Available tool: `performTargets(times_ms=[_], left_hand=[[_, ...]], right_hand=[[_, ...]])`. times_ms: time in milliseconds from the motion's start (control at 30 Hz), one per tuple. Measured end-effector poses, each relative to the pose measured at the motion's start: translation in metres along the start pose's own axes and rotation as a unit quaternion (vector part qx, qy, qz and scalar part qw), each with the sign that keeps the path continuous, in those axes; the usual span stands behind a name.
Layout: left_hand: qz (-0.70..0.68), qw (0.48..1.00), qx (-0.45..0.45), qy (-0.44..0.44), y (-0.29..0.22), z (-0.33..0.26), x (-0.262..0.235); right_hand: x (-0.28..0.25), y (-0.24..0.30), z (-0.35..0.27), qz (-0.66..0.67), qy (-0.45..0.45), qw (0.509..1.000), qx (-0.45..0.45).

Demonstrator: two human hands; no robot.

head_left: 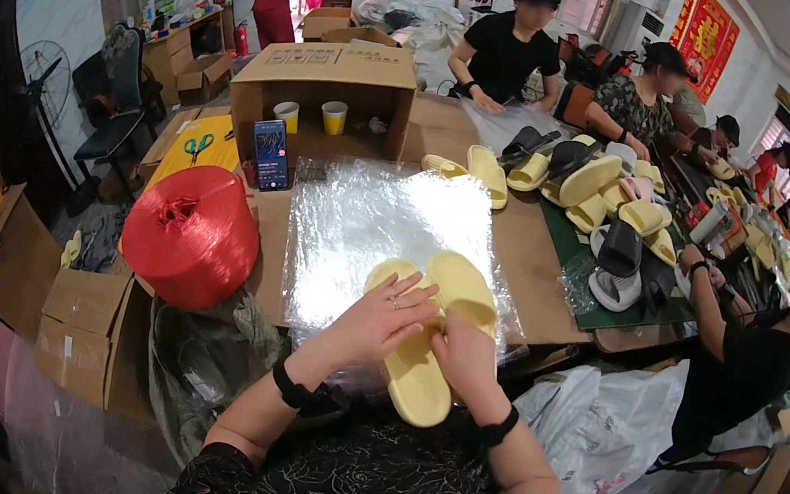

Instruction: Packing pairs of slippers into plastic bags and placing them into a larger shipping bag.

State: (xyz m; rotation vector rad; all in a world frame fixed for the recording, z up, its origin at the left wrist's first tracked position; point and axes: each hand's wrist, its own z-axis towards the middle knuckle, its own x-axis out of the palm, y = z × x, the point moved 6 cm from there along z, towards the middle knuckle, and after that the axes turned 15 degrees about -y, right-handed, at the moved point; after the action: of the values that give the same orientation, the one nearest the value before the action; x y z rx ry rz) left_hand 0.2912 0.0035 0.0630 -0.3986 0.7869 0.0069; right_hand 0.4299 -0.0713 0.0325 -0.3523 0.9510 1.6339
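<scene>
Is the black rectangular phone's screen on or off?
On: the black rectangular phone shows a lit, bluish picture on its front.

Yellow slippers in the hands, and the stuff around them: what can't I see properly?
- Head view: the middle of the yellow slippers, covered by the left hand.
- Head view: some fingers of the right hand, hidden by the slippers or its own knuckles.
- Head view: the words on the phone, too small.
- Head view: the little pale thing in the cardboard box, too small and shadowed.
</scene>
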Motion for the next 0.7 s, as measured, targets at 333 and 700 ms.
performTargets(times_ms=[333,700], left_hand=[[-0.052,0.999,0.009,0.015,-0.01,0.0,-0.034],[-0.03,0.99,-0.132,-0.039,0.017,-0.051,-0.067]], right_hand=[[0.087,0.002,0.086,0.002,0.095,0.991,0.097],[0.036,0.017,0.041,0.144,-0.001,0.988,0.061]])
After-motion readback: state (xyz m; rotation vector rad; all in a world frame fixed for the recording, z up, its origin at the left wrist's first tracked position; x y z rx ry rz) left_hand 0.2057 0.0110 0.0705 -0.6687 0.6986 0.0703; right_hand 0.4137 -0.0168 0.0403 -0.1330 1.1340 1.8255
